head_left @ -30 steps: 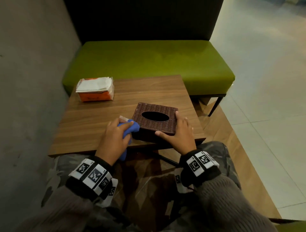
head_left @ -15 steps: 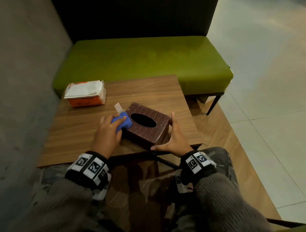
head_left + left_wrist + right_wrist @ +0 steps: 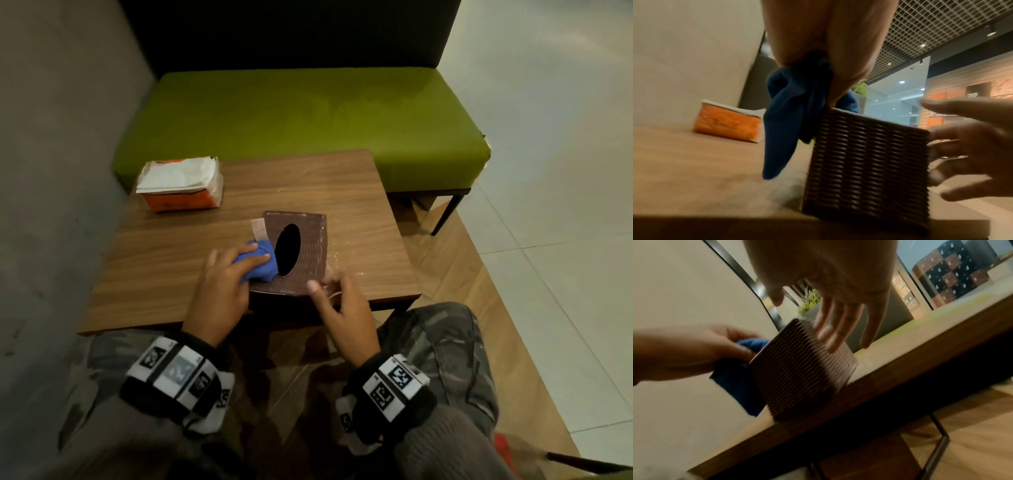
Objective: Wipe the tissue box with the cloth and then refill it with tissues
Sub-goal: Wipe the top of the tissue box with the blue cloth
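Note:
The brown woven tissue box (image 3: 310, 253) stands near the table's front edge, its dark oval opening facing up. My left hand (image 3: 226, 284) grips the blue cloth (image 3: 260, 262) and presses it on the left part of the box top, beside the opening. In the left wrist view the cloth (image 3: 795, 113) hangs down past the box (image 3: 867, 165). My right hand (image 3: 330, 294), blurred, has straight fingers (image 3: 838, 327) lying against the box's right side (image 3: 801, 373). An orange pack of white tissues (image 3: 181, 185) lies at the table's far left.
The small wooden table (image 3: 356, 192) has its right edge just beside the box. A green bench (image 3: 308, 120) stands behind it, with a grey wall on the left and tiled floor on the right. A pale strip (image 3: 259, 230) lies at the box's far left corner.
The box has been turned so its long side now points away from me. The cloth has moved from the box's left side onto its top. My right hand has shifted to the near right corner.

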{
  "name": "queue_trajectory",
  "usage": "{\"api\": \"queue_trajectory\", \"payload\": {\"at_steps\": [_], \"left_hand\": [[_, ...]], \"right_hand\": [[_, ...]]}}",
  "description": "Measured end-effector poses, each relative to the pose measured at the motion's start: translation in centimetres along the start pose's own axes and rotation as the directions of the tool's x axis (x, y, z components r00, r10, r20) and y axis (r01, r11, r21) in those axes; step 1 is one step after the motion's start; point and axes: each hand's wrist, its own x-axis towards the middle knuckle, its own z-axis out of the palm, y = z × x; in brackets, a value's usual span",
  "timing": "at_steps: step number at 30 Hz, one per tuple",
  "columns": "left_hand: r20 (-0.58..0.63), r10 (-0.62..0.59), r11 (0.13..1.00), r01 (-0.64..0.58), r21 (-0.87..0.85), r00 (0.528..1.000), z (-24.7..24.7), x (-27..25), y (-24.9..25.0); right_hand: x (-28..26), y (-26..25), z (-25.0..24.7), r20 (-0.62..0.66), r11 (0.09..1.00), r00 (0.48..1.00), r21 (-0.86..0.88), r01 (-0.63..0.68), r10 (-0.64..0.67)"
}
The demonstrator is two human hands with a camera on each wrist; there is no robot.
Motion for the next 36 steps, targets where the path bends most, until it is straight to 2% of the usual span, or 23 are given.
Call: {"api": "queue_trajectory", "payload": {"at_steps": [2,3,5,7,9,11,12,13,14,15,16,18,22,27,30,32,34,36], "left_hand": [[0.087,0.066,0.998,-0.065,-0.019,0.994,-0.9,1.3,-1.5],[0.134,0.100,0.995,-0.097,-0.029,0.986,-1.4,1.8,-2.0],[0.197,0.147,0.989,-0.143,-0.033,0.969,-2.0,2.7,-2.9],[0.238,0.156,0.987,-0.144,-0.067,0.959,-2.3,3.4,-3.4],[0.232,0.148,0.984,-0.119,-0.134,0.961,-2.4,3.9,-3.6],[0.153,0.072,0.980,-0.041,-0.194,0.986,-2.1,3.8,-4.0],[0.081,-0.019,0.972,0.038,-0.234,0.997,-1.8,3.5,-4.2],[0.009,-0.146,0.946,0.143,-0.291,0.989,-1.6,3.0,-4.1],[-0.042,-0.269,0.903,0.237,-0.358,0.962,-1.3,2.3,-3.9],[-0.080,-0.346,0.871,0.289,-0.397,0.935,-0.9,1.4,-3.4],[-0.121,-0.366,0.868,0.292,-0.402,0.923,-0.5,0.3,-2.7],[-0.202,-0.320,0.904,0.234,-0.356,0.926,0.4,-2.1,-1.2],[-0.210,-0.229,0.942,0.162,-0.292,0.950,1.1,-4.5,-0.4],[-0.241,-0.302,0.919,0.214,-0.332,0.922,0.3,-2.3,-1.5],[-0.197,-0.176,0.956,0.119,-0.270,0.965,0.7,-4.2,-0.5],[-0.127,-0.112,0.951,0.070,-0.300,0.986,0.8,-5.6,-0.3],[-0.119,-0.132,0.941,0.087,-0.327,0.984,0.5,-5.2,-0.9],[-0.172,-0.226,0.931,0.161,-0.329,0.959,0.2,-3.2,-2.0]], "right_hand": [[1.6,-0.9,-1.3,-0.031,0.977,0.985,-0.135,0.166,-0.171],[2.7,-1.5,-1.8,0.009,0.939,0.965,-0.228,0.259,-0.264],[5.6,-2.7,-2.2,0.239,0.815,0.911,-0.410,0.409,-0.337],[7.8,-4.0,-2.1,0.473,0.694,0.855,-0.543,0.473,-0.213],[8.8,-4.4,-1.9,0.573,0.671,0.816,-0.578,0.465,-0.072],[8.7,-4.1,-1.5,0.566,0.691,0.824,-0.588,0.421,-0.021],[8.4,-4.0,-1.3,0.550,0.681,0.835,-0.608,0.407,-0.007],[8.2,-3.9,-1.2,0.534,0.668,0.845,-0.630,0.396,0.002],[8.0,-3.9,-1.1,0.518,0.658,0.856,-0.648,0.384,0.010],[7.9,-4.0,-1.1,0.502,0.654,0.865,-0.659,0.372,0.014],[7.9,-4.0,-0.9,0.491,0.651,0.871,-0.667,0.363,0.017],[7.7,-4.1,-0.7,0.482,0.641,0.876,-0.677,0.361,0.016],[7.7,-4.0,-0.6,0.476,0.636,0.879,-0.685,0.356,0.022],[7.6,-4.0,0.0,0.442,0.666,0.896,-0.677,0.314,0.027],[7.6,-3.9,0.1,0.430,0.676,0.902,-0.672,0.301,0.027],[7.6,-3.9,0.1,0.434,0.684,0.901,-0.665,0.299,0.029],[7.6,-4.0,0.0,0.442,0.693,0.896,-0.658,0.296,0.037],[7.5,-4.2,0.0,0.448,0.697,0.893,-0.655,0.293,0.046]]}}
